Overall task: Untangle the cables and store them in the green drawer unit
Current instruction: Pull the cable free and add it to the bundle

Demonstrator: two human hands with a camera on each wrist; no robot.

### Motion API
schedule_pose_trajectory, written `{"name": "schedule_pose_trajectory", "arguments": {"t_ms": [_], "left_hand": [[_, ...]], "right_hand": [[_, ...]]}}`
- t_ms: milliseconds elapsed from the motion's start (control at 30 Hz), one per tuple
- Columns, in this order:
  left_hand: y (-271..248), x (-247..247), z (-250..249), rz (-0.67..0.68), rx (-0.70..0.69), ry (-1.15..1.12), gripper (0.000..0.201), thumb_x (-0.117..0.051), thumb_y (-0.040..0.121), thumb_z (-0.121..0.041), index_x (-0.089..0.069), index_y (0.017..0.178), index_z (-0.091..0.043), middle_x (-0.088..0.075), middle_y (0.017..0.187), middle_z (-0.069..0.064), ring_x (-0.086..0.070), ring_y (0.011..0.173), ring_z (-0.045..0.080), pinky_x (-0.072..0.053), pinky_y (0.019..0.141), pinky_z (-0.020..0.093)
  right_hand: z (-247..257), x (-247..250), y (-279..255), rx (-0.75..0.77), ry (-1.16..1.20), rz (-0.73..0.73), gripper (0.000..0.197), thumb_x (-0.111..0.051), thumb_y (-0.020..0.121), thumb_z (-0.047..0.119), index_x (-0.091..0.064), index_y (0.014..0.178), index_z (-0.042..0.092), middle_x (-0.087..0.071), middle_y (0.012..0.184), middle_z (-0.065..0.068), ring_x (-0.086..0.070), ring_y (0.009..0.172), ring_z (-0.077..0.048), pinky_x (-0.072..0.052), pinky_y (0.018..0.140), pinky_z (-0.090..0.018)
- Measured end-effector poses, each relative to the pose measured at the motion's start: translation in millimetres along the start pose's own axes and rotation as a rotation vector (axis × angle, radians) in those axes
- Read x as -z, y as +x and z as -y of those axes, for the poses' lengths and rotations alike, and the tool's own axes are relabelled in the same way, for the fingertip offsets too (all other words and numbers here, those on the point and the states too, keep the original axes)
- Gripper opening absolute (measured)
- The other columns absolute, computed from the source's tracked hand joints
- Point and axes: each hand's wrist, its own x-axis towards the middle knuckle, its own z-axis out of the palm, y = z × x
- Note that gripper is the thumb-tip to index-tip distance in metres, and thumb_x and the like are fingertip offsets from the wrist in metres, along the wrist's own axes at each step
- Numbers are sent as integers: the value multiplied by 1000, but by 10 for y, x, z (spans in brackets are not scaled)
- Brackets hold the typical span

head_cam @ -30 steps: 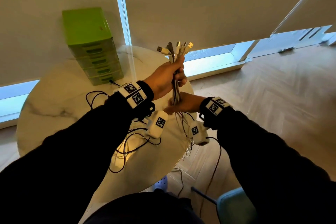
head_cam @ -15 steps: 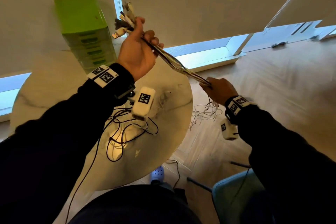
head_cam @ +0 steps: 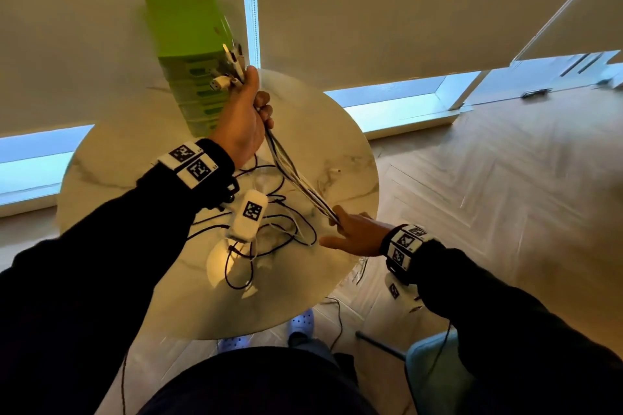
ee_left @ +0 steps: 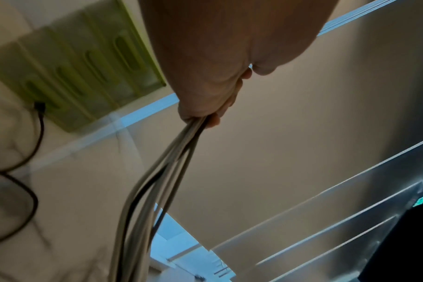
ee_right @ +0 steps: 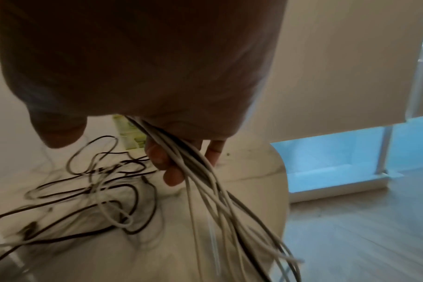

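A round marble tabletop [head_cam: 337, 131] with grey veining is set close to the window wall. The windows are covered by beige roller blinds [head_cam: 371, 10]; strips of blue daylight are let in below their lower edges and through a narrow vertical gap [head_cam: 250, 3] between two blinds. A white sill [head_cam: 404, 121] is seen along the base of the glass. The floor [head_cam: 488, 178] is laid in pale herringbone wood. A warm reflection of a lamp is thrown on the tabletop near its front. Part of a light blue chair [head_cam: 435, 377] with a dark leg is seen at the lower right.
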Motion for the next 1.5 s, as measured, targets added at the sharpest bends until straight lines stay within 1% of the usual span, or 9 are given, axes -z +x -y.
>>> {"name": "schedule_pose_trajectory", "arguments": {"t_ms": [200,333,433,600,733,900,1133,1267,1500], "left_hand": [[148,366,-301,-274,-121,-98,26,-47,105,-37,-47,84,-22,-34,61,-8,-30,53,7,-30,54,25],[157,408,-258,-302,-141,-19,19,-46,106,-34,-53,93,-23,-39,66,-9,-35,54,5,-31,55,22],[151,364,-186,-282,-120,11,19,-46,106,-36,-55,95,-24,-38,71,-6,-33,58,7,-30,57,23],[164,262,21,-239,-91,57,19,-46,106,-32,-51,90,-24,-38,65,-9,-33,55,6,-29,58,23],[224,279,159,-250,-79,88,22,-47,106,-29,-47,84,-25,-34,63,-9,-31,56,7,-27,58,26],[291,359,293,-303,-75,127,16,-50,105,-30,-49,89,-28,-41,64,-12,-35,62,8,-33,63,26],[360,481,445,-313,-42,153,16,-47,106,-27,-48,90,-26,-33,66,-10,-29,57,7,-27,58,25],[365,538,541,-338,14,157,23,-53,102,-15,-42,84,-24,-33,67,-7,-29,54,8,-27,57,25],[298,493,572,-292,-39,191,30,-73,84,-27,-43,85,-25,-38,67,-10,-33,55,7,-31,57,25]], "right_hand": [[611,-8,268,111,22,75,63,-49,83,77,-33,115,26,-60,89,3,-57,84,-23,-48,81,-42],[627,269,457,139,182,152,60,-29,93,72,-48,118,21,-61,113,-2,-55,100,-19,-41,97,-41],[412,549,629,20,315,18,55,-23,101,60,-57,115,20,-61,106,-2,-55,99,-19,-39,98,-38],[-85,618,1062,-230,4,-132,36,-47,101,38,-61,110,6,-65,117,-18,-59,106,-33,-43,87,-36],[-124,449,1314,-314,-156,27,57,-42,101,47,-61,122,-2,-64,125,-21,-61,113,-36,-47,90,-35],[-145,240,1576,-358,-78,11,68,-70,87,34,-37,139,5,-48,137,-22,-51,124,-38,-46,93,-37],[-57,640,1728,-97,528,-183,11,-59,94,12,-67,87,13,-73,87,-13,-69,77,-27,-58,79,-41],[380,1242,1574,97,956,-246,12,-53,100,10,-58,102,0,-58,73,-11,-66,76,-29,-56,75,-39],[1113,1642,1203,344,1045,-263,14,-48,102,17,-54,102,5,-50,60,-3,-57,55,-22,-50,58,-33]]}}
